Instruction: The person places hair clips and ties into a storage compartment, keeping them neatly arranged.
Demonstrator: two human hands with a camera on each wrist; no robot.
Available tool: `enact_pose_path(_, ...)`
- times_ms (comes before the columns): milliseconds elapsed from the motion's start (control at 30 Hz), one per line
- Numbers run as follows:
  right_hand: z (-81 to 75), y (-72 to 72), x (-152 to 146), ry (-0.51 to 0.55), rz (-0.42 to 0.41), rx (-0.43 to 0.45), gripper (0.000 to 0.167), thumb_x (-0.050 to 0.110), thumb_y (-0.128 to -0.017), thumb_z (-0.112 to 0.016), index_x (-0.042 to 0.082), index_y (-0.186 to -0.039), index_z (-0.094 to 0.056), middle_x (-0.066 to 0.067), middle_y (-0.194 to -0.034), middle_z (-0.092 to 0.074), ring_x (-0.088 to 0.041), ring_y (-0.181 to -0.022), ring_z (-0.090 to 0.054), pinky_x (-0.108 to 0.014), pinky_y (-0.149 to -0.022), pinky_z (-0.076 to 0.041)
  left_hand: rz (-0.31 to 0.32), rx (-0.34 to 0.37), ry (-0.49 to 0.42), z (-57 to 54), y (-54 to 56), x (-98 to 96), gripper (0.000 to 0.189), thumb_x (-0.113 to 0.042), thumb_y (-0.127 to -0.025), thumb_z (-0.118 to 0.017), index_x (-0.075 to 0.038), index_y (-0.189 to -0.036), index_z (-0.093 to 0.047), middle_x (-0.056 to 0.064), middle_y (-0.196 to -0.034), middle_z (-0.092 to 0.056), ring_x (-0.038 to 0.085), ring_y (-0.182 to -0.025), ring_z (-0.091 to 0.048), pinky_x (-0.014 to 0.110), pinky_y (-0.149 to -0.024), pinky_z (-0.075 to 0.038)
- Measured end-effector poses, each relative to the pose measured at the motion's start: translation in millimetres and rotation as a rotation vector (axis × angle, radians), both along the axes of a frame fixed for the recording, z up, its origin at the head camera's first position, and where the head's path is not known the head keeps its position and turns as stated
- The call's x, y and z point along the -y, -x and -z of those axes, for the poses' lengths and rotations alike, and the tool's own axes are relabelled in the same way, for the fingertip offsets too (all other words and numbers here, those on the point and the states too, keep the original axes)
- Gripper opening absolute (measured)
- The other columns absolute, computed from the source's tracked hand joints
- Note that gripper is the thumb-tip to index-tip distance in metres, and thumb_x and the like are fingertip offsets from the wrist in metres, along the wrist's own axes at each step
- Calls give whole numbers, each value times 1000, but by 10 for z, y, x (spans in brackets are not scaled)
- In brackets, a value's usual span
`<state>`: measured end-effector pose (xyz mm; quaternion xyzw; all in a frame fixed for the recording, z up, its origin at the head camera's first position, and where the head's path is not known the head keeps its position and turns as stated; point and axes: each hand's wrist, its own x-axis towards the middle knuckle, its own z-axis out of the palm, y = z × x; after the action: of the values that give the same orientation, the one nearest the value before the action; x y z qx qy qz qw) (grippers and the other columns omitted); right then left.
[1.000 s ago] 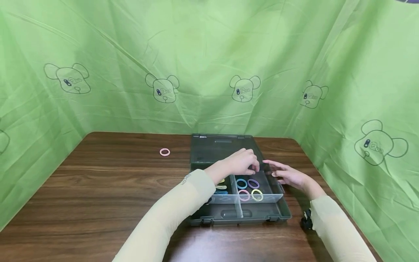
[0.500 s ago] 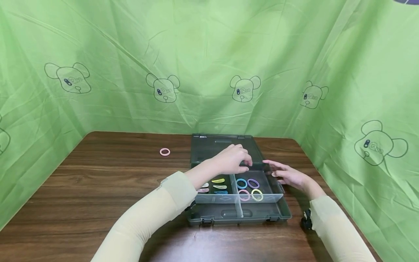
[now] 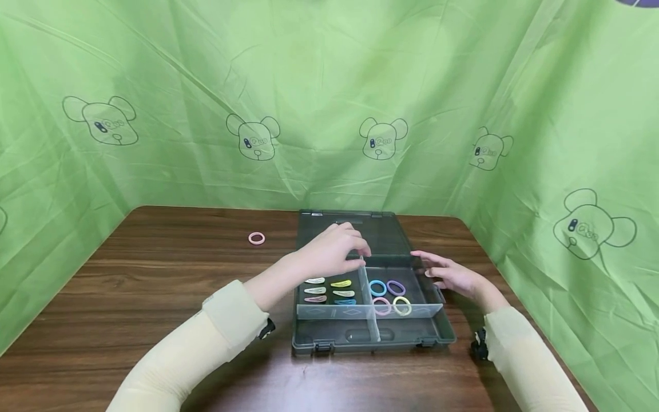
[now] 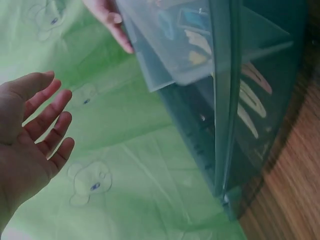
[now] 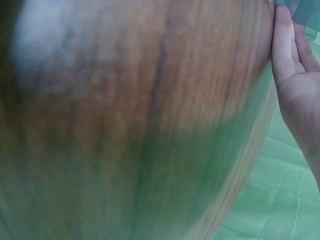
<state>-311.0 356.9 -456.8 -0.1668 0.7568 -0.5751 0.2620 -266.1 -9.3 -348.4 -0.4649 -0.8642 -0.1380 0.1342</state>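
Note:
A dark translucent organizer box (image 3: 412, 331) lies with its lid (image 3: 355, 229) raised at the back. Its left compartment holds several snap hair clips (image 3: 344, 293) in white, yellow, pink and blue. Several hair ties (image 3: 377, 288) in blue, purple, pink and yellow lie in the right compartment. Above the left compartment and the divider (image 3: 366, 292) hovers my left hand (image 3: 334, 249), fingers loosely bent, nothing in it; the left wrist view shows the palm bare. My right hand (image 3: 455, 278) rests its extended fingers along the box's right side, near the hinge end.
A pink hair tie (image 3: 256, 238) lies alone on the wooden table (image 3: 154, 274), left of the lid. Green cloth (image 3: 319, 86) with bear-face prints hangs behind the table and along its sides. The box's front compartments show bare floors.
My left hand has moved left from over the right compartment, uncovering the hair clips. My right hand stays at the box's side. The view has shifted slightly.

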Motion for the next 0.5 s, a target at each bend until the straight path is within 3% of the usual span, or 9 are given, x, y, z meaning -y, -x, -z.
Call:
enact_pose_path(300, -18, 6, -7, -37, 6, -4, 58, 11, -98, -43, 21, -150, -21, -20, -152, -19, -23, -125, -45, -39, -91, -46, 57, -9, -69, -109, -66, 389, 20, -31, -83, -69, -22, -100, -70, -11, -92, -64, 10, -98, -51, 33, -89, -38)
enact_pose_path(500, -11, 4, -11, -37, -3, -14, 58, 12, -98, -44, 19, -150, -20, -21, -151, -20, -23, -125, -46, -39, -91, -46, 64, -41, -113, -80, -19, 628, 19, -28, -83, -69, -21, -100, -70, -10, -95, -65, 10, -100, -51, 34, -91, -37)
